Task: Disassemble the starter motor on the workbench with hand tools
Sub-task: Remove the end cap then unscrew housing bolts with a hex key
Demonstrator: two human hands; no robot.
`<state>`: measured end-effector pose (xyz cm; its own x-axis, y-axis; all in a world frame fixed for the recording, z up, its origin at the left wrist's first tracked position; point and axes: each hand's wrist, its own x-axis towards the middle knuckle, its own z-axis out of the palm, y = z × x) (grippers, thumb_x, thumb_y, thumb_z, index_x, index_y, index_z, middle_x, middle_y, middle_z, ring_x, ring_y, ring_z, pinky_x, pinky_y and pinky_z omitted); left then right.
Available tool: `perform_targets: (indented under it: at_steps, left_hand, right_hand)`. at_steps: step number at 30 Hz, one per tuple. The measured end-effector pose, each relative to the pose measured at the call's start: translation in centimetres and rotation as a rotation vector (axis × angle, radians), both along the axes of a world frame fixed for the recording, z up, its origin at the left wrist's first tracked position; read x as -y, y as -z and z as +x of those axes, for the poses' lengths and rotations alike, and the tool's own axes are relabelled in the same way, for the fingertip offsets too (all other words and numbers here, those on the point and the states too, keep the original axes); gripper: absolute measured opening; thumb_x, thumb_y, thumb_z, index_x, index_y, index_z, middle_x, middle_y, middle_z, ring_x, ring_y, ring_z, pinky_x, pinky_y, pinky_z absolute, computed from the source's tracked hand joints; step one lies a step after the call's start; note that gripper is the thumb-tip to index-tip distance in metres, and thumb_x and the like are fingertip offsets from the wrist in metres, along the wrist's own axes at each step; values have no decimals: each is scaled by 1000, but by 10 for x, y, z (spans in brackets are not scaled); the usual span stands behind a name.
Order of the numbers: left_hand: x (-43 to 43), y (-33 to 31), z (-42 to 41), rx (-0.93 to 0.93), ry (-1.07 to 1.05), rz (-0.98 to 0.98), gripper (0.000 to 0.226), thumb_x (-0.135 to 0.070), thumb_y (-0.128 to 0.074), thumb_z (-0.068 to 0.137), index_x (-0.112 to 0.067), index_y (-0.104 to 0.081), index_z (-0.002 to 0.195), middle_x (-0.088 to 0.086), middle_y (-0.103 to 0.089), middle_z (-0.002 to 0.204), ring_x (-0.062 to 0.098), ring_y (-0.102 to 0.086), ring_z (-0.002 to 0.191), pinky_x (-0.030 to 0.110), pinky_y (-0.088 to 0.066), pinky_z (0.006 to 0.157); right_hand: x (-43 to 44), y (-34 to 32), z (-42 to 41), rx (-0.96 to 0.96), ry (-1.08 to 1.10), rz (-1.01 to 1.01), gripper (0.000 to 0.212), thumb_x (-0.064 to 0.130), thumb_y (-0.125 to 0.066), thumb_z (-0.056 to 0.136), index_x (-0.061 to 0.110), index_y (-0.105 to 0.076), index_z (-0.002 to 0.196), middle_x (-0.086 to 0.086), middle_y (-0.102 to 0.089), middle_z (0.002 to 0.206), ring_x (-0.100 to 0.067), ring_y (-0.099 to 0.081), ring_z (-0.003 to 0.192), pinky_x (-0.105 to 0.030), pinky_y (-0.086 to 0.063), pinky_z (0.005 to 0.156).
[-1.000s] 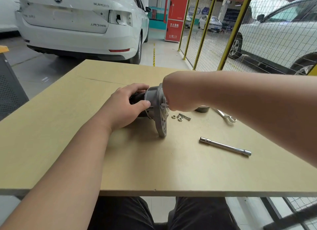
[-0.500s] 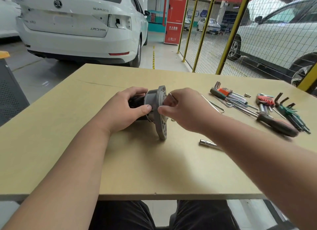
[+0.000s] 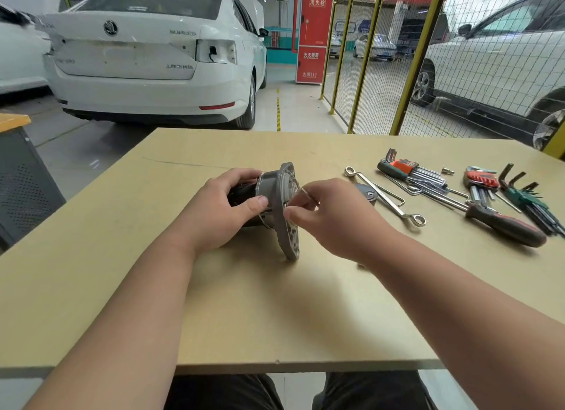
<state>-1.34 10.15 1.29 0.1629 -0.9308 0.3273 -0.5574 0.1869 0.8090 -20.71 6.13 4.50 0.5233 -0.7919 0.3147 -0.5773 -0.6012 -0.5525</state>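
Starter motor (image 3: 276, 201) lies on its side at mid bench (image 3: 275, 318), flange (image 3: 290, 229) facing right. My left grip (image 3: 226, 214) wraps its dark body; my right grip (image 3: 333, 220) pinches a thin pin (image 3: 306, 193) at the flange face. Seemingly I'm drawing out a fastener; next, a straight pull rightward.

We've got a smooth, matt tan board worktop (image 3: 244, 311) here. The starter motor (image 3: 282, 195) has a dull grey cast-metal end, the thin bolt (image 3: 306, 193) is bright bare metal, the ring spanner (image 3: 385, 195) is shiny chrome, and the screwdriver (image 3: 504, 226) handle looks like dark plastic.
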Motion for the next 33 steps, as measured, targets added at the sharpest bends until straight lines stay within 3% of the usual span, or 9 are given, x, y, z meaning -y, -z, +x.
perform_targets:
  at_steps: [2,6,10,12,16,21,27,31,33]
  left_hand:
    - [0,-1,0,5,21,15,41,-25,-74,83,-45,-56,114,-21,-66,112,-11,-59,102,0,-41,80]
    - [-2,-3,0,-5,49,93,58,-46,-75,57,-53,-54,111,-20,-63,117,-3,-59,109,20,-45,94]
    - [0,0,-2,16,-29,41,44,-39,-65,78,-43,-55,121,-15,-64,117,4,-56,114,35,-44,104]
    - [0,0,-2,82,-55,80,55,-50,-66,70,-49,-50,123,-13,-59,123,13,-49,123,40,-40,107]
    - [-1,1,2,144,-2,161,79,-56,-73,49,-60,-41,122,-11,-53,131,18,-44,129,43,-38,108]
    - [4,5,5,23,-11,130,62,-56,-60,62,-57,-47,122,-5,-54,131,18,-43,130,44,-36,110]
    - [3,5,2,-6,-19,95,52,-45,-56,73,-51,-50,124,-10,-56,130,16,-43,131,43,-34,111]
    - [-1,2,3,168,-11,123,72,-56,-60,59,-54,-40,128,-16,-47,132,13,-37,130,40,-30,113]
    - [-3,4,-1,405,-45,122,91,-61,-64,53,-52,-26,136,-19,-39,131,11,-29,128,33,-22,113]
  right_hand:
    - [1,1,0,23,7,10,19,32,-63,84,17,-69,77,1,-68,74,-10,-52,56,-25,-40,50]
    - [2,3,-1,36,15,0,23,34,-62,85,14,-69,77,-1,-67,71,-14,-55,59,-29,-43,52]
    - [3,2,-1,29,29,-7,26,38,-60,86,15,-67,76,1,-64,67,-13,-55,58,-29,-43,52]
    - [2,3,0,25,50,-27,31,39,-57,87,14,-63,71,1,-59,61,-13,-50,53,-29,-38,49]
    - [0,7,4,-2,84,-39,31,42,-57,87,16,-60,70,2,-58,62,-14,-52,57,-28,-36,49]
    - [1,6,4,88,46,31,21,36,-63,85,18,-66,76,1,-65,70,-14,-58,63,-29,-44,55]
    - [4,0,-4,127,44,3,9,23,-62,77,17,-63,71,5,-62,60,-6,-51,49,-17,-38,43]
    - [26,-6,-46,215,178,3,14,22,-60,73,13,-61,63,10,-52,43,-3,-40,36,-16,-33,35]
    - [41,1,-71,47,249,106,18,22,-61,76,8,-61,65,7,-46,42,-4,-36,36,-21,-30,38]
